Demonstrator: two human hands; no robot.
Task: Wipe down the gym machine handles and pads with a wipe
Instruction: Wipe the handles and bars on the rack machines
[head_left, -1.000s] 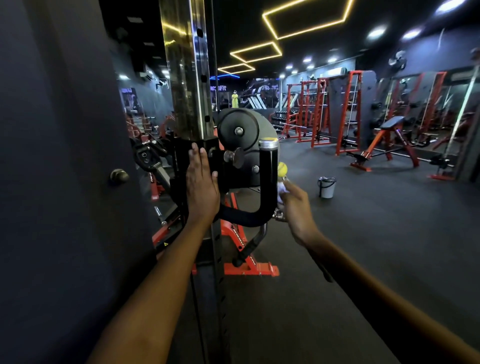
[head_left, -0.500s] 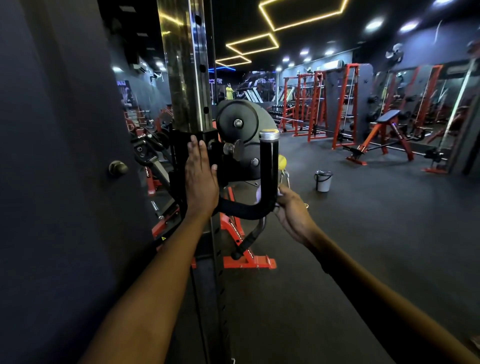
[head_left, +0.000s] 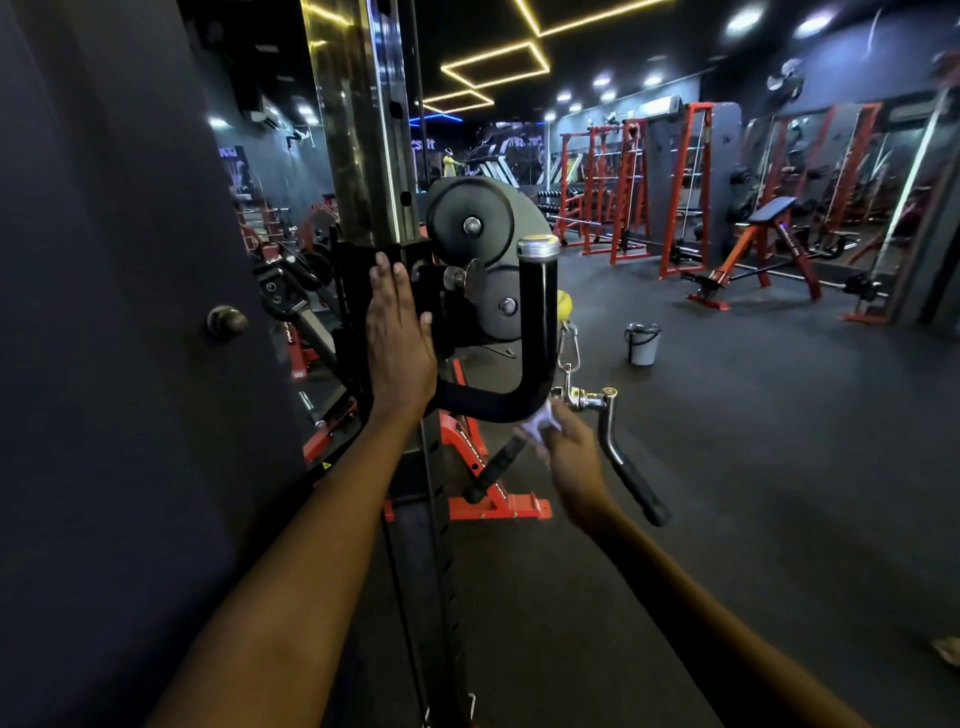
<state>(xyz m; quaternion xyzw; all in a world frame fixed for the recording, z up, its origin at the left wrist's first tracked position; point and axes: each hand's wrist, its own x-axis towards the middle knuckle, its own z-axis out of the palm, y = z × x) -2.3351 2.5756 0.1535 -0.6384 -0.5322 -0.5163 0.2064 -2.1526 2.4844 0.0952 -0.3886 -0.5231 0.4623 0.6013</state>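
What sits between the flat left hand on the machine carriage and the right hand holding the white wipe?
In the head view, the curved black padded U-shaped handle spans between the left hand and the right hand with its white wipe.

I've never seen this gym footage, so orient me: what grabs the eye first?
Dead centre, the left hand presses flat against the black pulley carriage on the chrome upright. Just below right, the right hand holds a white wipe under the curved black handle. Beyond, orange racks and yellow ceiling light outlines glow in the dark room.
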